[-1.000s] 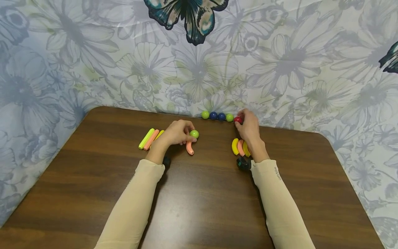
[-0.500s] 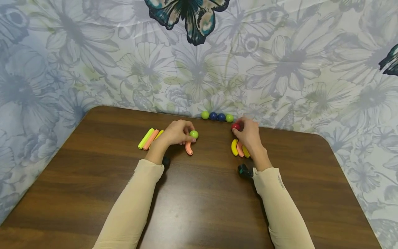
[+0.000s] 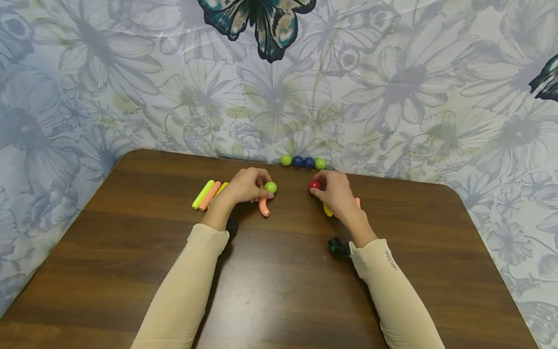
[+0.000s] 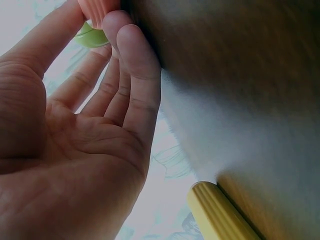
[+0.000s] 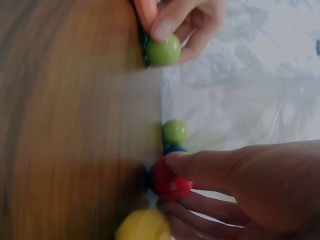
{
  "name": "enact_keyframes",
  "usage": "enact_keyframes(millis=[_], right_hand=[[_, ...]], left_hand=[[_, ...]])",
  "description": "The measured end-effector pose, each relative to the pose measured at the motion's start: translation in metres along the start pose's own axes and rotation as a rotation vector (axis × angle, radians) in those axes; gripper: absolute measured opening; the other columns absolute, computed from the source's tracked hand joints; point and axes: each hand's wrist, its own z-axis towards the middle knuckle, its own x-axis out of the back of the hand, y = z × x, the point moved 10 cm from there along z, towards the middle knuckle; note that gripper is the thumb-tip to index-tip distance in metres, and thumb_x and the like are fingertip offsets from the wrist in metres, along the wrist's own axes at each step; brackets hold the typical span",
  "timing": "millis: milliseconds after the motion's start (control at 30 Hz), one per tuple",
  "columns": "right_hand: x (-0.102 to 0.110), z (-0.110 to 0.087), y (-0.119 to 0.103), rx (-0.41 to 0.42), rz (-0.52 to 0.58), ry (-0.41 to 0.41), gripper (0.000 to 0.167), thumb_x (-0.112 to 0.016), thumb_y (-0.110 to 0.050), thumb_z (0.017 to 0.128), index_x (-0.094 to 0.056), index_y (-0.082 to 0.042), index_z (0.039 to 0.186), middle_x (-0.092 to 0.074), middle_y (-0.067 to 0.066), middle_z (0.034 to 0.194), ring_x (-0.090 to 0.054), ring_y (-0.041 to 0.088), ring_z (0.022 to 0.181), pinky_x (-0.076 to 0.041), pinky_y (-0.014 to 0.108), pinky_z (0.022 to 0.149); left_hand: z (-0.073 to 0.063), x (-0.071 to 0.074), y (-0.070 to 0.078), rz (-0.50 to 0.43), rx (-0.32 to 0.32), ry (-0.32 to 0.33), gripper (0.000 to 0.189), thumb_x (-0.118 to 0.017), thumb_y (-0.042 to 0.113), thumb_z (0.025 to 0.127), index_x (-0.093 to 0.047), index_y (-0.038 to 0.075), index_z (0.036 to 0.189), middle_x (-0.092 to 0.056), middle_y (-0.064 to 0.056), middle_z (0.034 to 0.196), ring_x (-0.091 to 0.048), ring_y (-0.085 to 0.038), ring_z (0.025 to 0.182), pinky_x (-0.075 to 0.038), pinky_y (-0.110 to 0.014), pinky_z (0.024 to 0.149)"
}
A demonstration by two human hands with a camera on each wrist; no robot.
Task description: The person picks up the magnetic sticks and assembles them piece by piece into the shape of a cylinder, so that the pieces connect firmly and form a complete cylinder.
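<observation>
My left hand (image 3: 245,186) pinches a light green ball (image 3: 271,187) between thumb and fingers, at the left of the middle of the table. One end of a curved pink stick (image 3: 264,208) meets that ball; in the left wrist view the stick's ribbed end (image 4: 97,11) lies by the thumb and fingertips. With thumb and fingers, my right hand (image 3: 337,191) holds a glossy red ball (image 3: 314,185), a short way right of the green one. Under the right hand, a curved yellow stick (image 3: 328,210) shows; the other curved sticks beside it are mostly hidden.
Along the table's back edge, by the floral cloth, stands a row of balls: a green ball (image 3: 286,160), two blue balls (image 3: 298,161) and another green ball (image 3: 320,164). Straight sticks lie left of my left hand: yellow-green (image 3: 203,195), pink (image 3: 210,196) and yellow (image 3: 222,187).
My right hand has taken the red ball from the right end of the back row and brought it left and nearer, toward the left hand. The left hand has stayed nearly still.
</observation>
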Motion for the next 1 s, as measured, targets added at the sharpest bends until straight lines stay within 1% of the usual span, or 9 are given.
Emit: enact_keyframes(millis=[167, 267, 367, 533, 667, 833, 1000], right_hand=[[-0.010, -0.005, -0.022, 0.065, -0.038, -0.055, 0.029, -0.085, -0.018, 0.090, -0.076, -0.005, 0.114, -0.079, 0.009, 0.103, -0.073, 0.026, 0.096, -0.057, 0.044, 0.090], [-0.016, -0.007, -0.033, 0.099, -0.025, -0.074, 0.029, -0.087, -0.019, 0.089, -0.077, -0.006, 0.112, -0.080, 0.007, 0.100, -0.074, 0.023, 0.093, -0.058, 0.042, 0.088], [-0.024, -0.010, -0.044, 0.144, -0.016, -0.113, 0.027, -0.087, -0.019, 0.089, -0.077, -0.007, 0.111, -0.079, 0.006, 0.099, -0.073, 0.021, 0.091, -0.058, 0.040, 0.085], [-0.037, -0.017, -0.065, 0.254, 0.007, -0.203, 0.026, -0.088, -0.022, 0.089, -0.076, -0.009, 0.109, -0.077, 0.002, 0.097, -0.071, 0.018, 0.089, -0.058, 0.035, 0.083], [-0.048, -0.022, -0.079, 0.335, 0.044, -0.247, 0.027, -0.088, -0.023, 0.088, -0.076, -0.011, 0.110, -0.076, 0.001, 0.098, -0.071, 0.016, 0.089, -0.058, 0.033, 0.081], [-0.057, -0.026, -0.088, 0.379, 0.111, -0.272, 0.026, -0.088, -0.022, 0.088, -0.076, -0.013, 0.110, -0.075, -0.002, 0.099, -0.070, 0.013, 0.087, -0.060, 0.033, 0.080], [-0.062, -0.027, -0.092, 0.408, 0.143, -0.247, 0.028, -0.089, -0.021, 0.087, -0.076, -0.012, 0.110, -0.075, -0.001, 0.100, -0.072, 0.014, 0.089, -0.060, 0.033, 0.080]], left_hand=[[0.001, 0.000, 0.000, -0.004, 0.000, -0.005, 0.032, -0.085, 0.019, 0.091, -0.070, 0.010, 0.118, -0.069, -0.006, 0.084, -0.066, -0.017, 0.062, -0.053, -0.027, 0.056], [0.002, 0.000, 0.000, -0.005, -0.001, -0.004, 0.031, -0.085, 0.019, 0.091, -0.070, 0.010, 0.117, -0.069, -0.006, 0.083, -0.065, -0.016, 0.061, -0.053, -0.027, 0.056], [0.002, 0.000, 0.000, -0.006, -0.001, -0.004, 0.031, -0.085, 0.019, 0.091, -0.070, 0.010, 0.116, -0.069, -0.005, 0.083, -0.065, -0.015, 0.060, -0.053, -0.027, 0.055], [0.002, 0.003, 0.001, -0.001, -0.012, 0.022, 0.029, -0.085, 0.018, 0.091, -0.071, 0.009, 0.114, -0.070, -0.006, 0.081, -0.065, -0.016, 0.059, -0.053, -0.027, 0.053], [0.001, 0.005, 0.000, 0.014, -0.018, 0.044, 0.028, -0.085, 0.018, 0.091, -0.071, 0.008, 0.114, -0.069, -0.007, 0.081, -0.065, -0.017, 0.058, -0.052, -0.027, 0.052], [0.000, 0.005, -0.001, 0.020, -0.020, 0.052, 0.028, -0.084, 0.018, 0.091, -0.071, 0.008, 0.114, -0.070, -0.007, 0.081, -0.066, -0.017, 0.058, -0.051, -0.026, 0.052], [-0.001, 0.006, 0.000, 0.010, -0.027, 0.062, 0.025, -0.084, 0.016, 0.091, -0.071, 0.008, 0.112, -0.069, -0.007, 0.080, -0.066, -0.017, 0.056, -0.051, -0.026, 0.052]])
